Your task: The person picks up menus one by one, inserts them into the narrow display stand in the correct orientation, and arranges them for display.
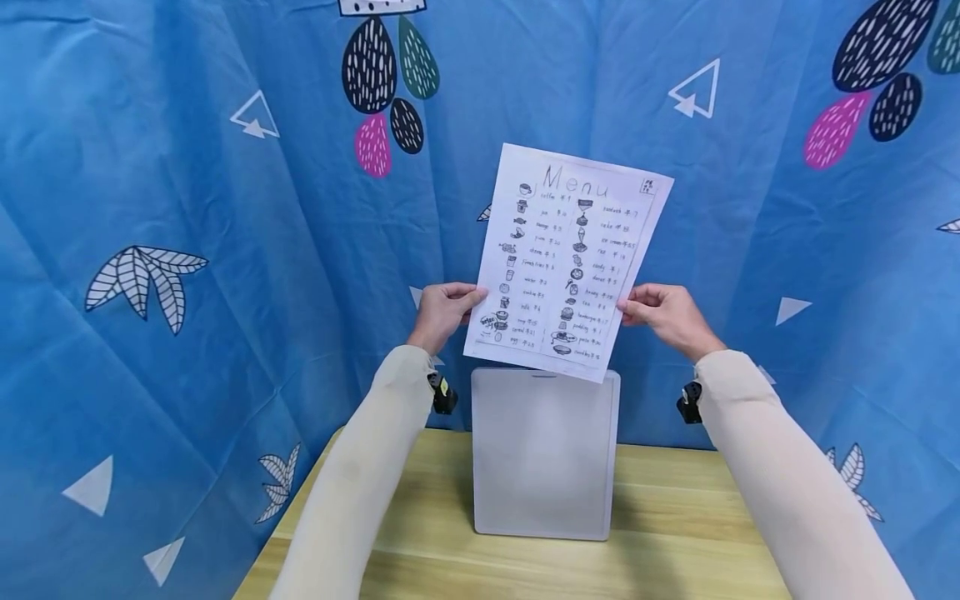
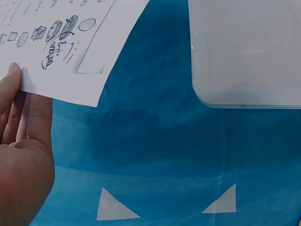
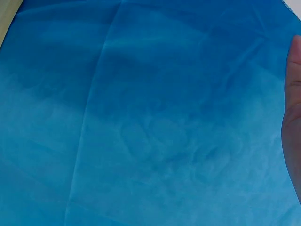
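Note:
A white paper menu (image 1: 558, 267) with small drawings and prices in two columns is held up, tilted, in the head view. My left hand (image 1: 444, 317) pinches its left edge between thumb and fingers, and my right hand (image 1: 670, 317) pinches the right edge. Below the sheet, a pale grey rectangular board (image 1: 543, 458) stands upright on the table; the menu's bottom edge overlaps the board's top in this view. In the left wrist view the thumb (image 2: 10, 84) presses on the menu's lower corner area. Only part of the right hand (image 3: 294, 117) shows in the right wrist view.
A light wooden table (image 1: 675, 500) lies under the board. Blue patterned cloth (image 1: 225, 208) hangs behind it and along the sides. Dark wrist cameras sit at both cream sleeves (image 1: 367, 467).

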Tool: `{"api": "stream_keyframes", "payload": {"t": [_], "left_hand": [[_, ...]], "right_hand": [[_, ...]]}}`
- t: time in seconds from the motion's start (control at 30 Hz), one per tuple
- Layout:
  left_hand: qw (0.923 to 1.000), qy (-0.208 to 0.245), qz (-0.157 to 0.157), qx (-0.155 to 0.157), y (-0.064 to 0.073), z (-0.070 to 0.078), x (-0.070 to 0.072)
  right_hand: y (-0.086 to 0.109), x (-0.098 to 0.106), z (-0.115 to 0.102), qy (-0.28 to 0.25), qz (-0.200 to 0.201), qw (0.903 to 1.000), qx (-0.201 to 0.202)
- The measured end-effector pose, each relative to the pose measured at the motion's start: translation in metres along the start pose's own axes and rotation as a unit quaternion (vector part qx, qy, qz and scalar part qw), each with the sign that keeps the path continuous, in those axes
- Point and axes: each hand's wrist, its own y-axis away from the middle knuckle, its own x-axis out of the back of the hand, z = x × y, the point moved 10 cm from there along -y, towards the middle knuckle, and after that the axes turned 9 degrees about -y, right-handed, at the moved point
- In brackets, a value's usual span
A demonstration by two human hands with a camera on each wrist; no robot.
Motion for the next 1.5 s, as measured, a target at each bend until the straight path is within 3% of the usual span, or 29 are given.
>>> {"api": "stream_keyframes", "payload": {"t": [0.57,1.0,1.5], "left_hand": [[0.9997,-0.007,0.023,0.000,-0.003,0.001,-0.001],[0.9995,-0.003,0.021,-0.023,-0.005,0.010,-0.002],[0.9997,-0.005,0.025,-0.001,-0.005,0.000,-0.002]], "right_hand": [[-0.007,0.002,0.006,-0.014,0.007,0.9999,-0.003],[-0.011,0.008,0.003,-0.023,0.022,0.9995,0.003],[-0.011,0.002,0.008,-0.008,0.004,0.9999,-0.007]]}}
